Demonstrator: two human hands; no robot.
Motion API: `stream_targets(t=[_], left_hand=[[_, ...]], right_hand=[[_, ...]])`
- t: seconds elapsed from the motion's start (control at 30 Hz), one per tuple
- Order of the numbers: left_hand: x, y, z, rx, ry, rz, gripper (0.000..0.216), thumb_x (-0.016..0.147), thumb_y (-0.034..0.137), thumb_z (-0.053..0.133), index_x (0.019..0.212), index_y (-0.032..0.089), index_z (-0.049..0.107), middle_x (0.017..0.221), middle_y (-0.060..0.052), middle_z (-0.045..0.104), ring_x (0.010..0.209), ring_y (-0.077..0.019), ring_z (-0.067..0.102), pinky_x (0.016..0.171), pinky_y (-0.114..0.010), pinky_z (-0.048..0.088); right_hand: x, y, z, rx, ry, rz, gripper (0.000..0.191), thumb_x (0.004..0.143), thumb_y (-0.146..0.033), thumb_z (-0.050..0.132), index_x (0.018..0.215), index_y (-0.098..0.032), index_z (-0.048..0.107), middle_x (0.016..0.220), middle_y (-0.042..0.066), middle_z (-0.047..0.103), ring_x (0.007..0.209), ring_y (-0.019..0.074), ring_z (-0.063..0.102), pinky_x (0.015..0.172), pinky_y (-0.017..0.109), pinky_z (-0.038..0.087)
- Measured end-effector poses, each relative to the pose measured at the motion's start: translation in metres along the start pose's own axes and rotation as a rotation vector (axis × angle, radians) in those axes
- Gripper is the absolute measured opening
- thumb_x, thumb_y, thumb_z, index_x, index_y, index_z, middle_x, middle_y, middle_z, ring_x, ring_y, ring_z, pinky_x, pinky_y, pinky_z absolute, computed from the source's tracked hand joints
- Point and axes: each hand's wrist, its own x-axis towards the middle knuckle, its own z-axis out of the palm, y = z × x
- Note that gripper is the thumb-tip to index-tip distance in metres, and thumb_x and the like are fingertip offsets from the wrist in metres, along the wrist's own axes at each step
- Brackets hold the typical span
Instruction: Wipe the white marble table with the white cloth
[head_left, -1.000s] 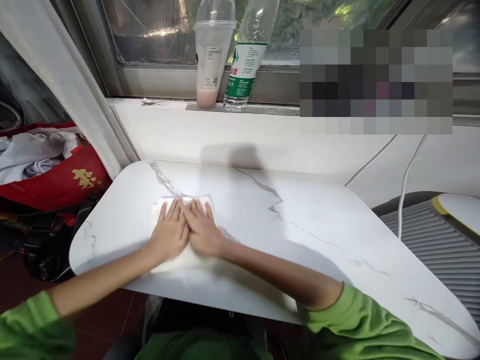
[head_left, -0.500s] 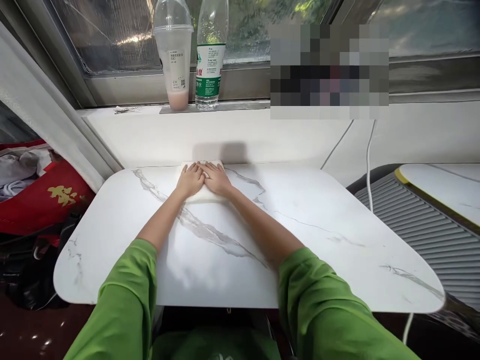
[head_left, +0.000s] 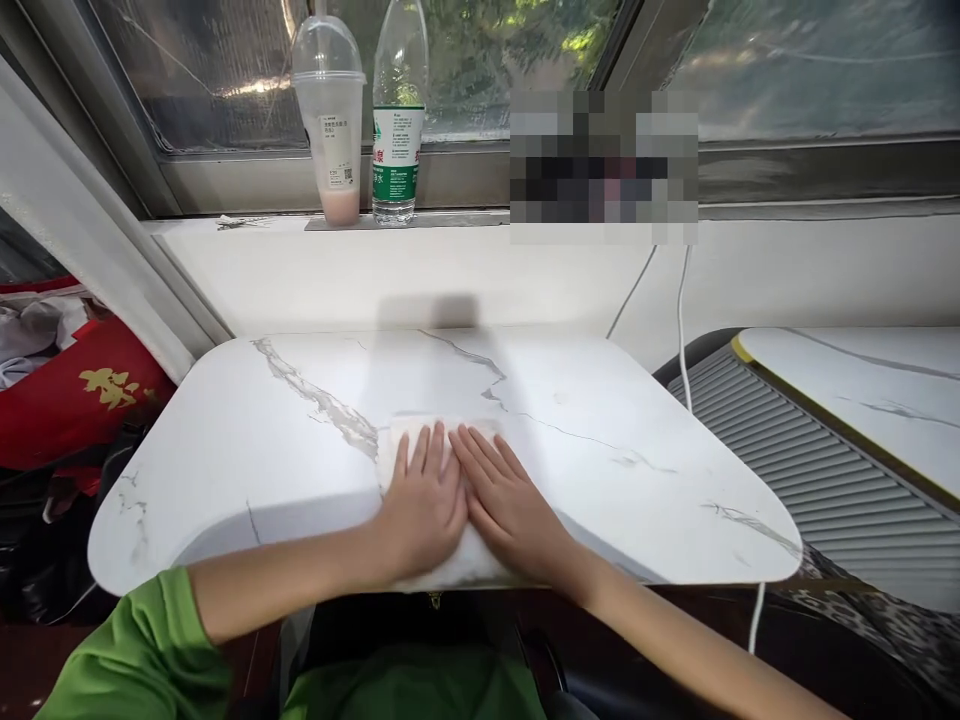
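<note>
My left hand [head_left: 424, 500] lies flat with its fingers stretched out, pressing on a white cloth [head_left: 409, 425] near the front edge of the white marble-patterned table [head_left: 300, 470]. Beside it, touching at the thumb side, my right hand [head_left: 514, 500] also rests flat on the cloth with straight fingers. Most of the cloth is covered by the two hands; strips of it show beyond the fingertips and below the wrists.
On the window sill stand a lidded plastic cup [head_left: 335, 150] with a little pink drink and a clear bottle [head_left: 397, 165]. A white cable [head_left: 682, 320] hangs at the right, by a grey ribbed surface [head_left: 787, 470]. A red bag [head_left: 82, 390] sits at the left.
Both hands have drawn the cloth from the table's far edge back toward me, close to the front edge. The elbows are now bent outward, and the view has shifted slightly.
</note>
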Motion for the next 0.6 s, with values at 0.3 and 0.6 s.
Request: stream_targets(t=[0.3,0.6], left_hand=[[0.049,-0.001,0.001,-0.067,-0.157,-0.043,0.062,0.097,0.03,0.03,0.152,0.002,0.02,0.159,-0.023,0.014,0.148,-0.0335,0.007,0.119,-0.057,0.008],[0.183,-0.065,0.012,-0.019,-0.001,-0.213,0.056,0.096,0.024,0.027,0.15,0.009,0.029,0.158,-0.014,0.025,0.147,-0.0259,0.021,0.12,-0.051,0.012]], right_hand=[[0.025,0.041,-0.005,0.022,-0.088,0.079,0.062,0.094,-0.021,0.027,0.155,-0.013,0.018,0.155,0.012,0.036,0.145,0.0241,0.027,0.118,0.051,0.024],[0.152,0.139,0.01,0.126,-0.086,0.178,0.062,0.084,-0.017,0.032,0.143,-0.005,0.039,0.149,0.015,0.044,0.142,0.0256,0.034,0.117,0.051,0.022]])
